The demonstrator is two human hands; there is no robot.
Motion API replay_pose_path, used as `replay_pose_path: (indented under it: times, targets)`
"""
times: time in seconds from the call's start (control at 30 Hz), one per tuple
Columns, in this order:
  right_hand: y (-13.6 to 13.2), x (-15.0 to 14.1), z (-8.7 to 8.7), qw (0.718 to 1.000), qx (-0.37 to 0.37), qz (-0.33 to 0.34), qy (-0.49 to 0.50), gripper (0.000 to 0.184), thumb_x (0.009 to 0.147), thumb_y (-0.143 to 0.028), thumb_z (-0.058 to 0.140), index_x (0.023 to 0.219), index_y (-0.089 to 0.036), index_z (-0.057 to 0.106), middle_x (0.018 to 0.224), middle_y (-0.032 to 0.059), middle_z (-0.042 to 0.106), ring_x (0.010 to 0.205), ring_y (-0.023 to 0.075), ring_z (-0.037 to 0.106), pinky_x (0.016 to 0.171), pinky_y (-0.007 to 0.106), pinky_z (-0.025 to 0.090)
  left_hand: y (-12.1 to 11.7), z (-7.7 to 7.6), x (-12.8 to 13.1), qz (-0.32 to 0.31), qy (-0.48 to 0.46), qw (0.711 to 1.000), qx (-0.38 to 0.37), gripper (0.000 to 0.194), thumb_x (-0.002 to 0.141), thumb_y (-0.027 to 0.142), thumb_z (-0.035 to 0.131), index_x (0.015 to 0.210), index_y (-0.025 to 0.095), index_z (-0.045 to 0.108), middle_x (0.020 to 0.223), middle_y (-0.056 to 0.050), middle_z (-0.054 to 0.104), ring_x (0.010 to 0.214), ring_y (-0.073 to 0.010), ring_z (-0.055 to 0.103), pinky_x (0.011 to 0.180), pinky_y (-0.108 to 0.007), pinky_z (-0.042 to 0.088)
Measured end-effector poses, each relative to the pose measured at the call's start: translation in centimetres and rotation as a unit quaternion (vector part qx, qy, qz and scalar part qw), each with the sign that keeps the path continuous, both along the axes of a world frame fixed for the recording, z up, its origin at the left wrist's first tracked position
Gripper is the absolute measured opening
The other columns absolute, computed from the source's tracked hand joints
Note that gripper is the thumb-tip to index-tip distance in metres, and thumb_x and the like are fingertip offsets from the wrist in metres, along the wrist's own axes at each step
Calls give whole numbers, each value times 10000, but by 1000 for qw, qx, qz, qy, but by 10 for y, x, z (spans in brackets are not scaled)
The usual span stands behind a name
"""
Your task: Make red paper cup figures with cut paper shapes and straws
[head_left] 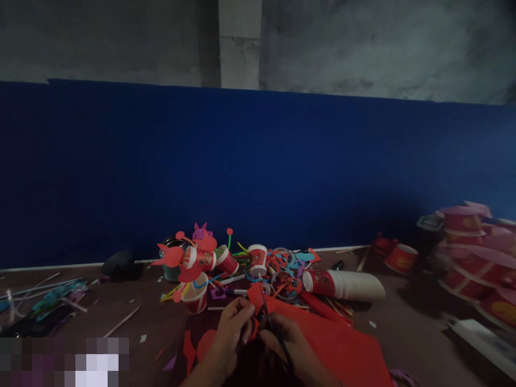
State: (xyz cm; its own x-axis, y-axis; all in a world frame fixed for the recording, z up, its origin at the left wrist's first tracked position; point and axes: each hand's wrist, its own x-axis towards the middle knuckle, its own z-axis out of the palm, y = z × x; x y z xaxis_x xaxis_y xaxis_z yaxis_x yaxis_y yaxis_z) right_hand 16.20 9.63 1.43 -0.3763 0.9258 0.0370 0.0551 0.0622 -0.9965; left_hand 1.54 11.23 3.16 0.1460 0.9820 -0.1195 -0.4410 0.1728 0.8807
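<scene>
My left hand (233, 329) is closed with its fingertips pinching a piece of red paper (255, 328). Close beside it, my right hand (284, 339) grips dark scissors (269, 318), whose blades point up and away from me. A large red sheet of paper (342, 336) spreads out behind and to the right of my right hand. Cut red pieces, one of them a rounded shape (205, 344), lie on the table to the left of my left wrist. My fingers partly hide the paper and the scissor handles.
Paper cups with red paper shapes (199, 260) stand beyond my left hand. A stack of nested paper cups (350, 285) lies on its side at right. Colourful scraps (286, 260) are heaped behind my hands. Red paper tubs (470, 269) pile up at far right. A blue panel (258, 166) backs the table.
</scene>
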Motion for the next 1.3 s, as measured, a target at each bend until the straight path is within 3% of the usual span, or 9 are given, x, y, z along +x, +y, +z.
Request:
replay_pose_path:
  times: [0.47, 0.83, 1.3]
  targets:
    - [-2, -1, 2, 1000, -18, -8, 12, 448, 743, -608, 608, 777, -169, 527, 564, -54, 509, 421, 60, 438, 384, 170, 315, 3, -6, 1, -7, 0, 1000, 5, 451, 538, 526, 763, 591, 198, 458, 269, 133, 344, 235, -8, 189, 349, -195, 56]
    - [-1, -1, -6, 1000, -6, -13, 14, 443, 767, -601, 588, 745, -165, 512, 520, -67, 481, 387, 46, 418, 356, 152, 284, 2, -8, -2, -22, -1, 1000, 5, 383, 624, 483, 730, 642, 187, 486, 279, 137, 333, 254, -7, 174, 359, -194, 28]
    - [-1, -3, -2, 999, -9, -30, -11, 473, 748, -639, 575, 700, -176, 491, 485, -71, 464, 360, 49, 409, 342, 157, 287, 0, 0, -3, -25, -1, 1000, 0, 394, 604, 473, 739, 624, 191, 465, 302, 141, 311, 275, -8, 156, 369, -204, 34]
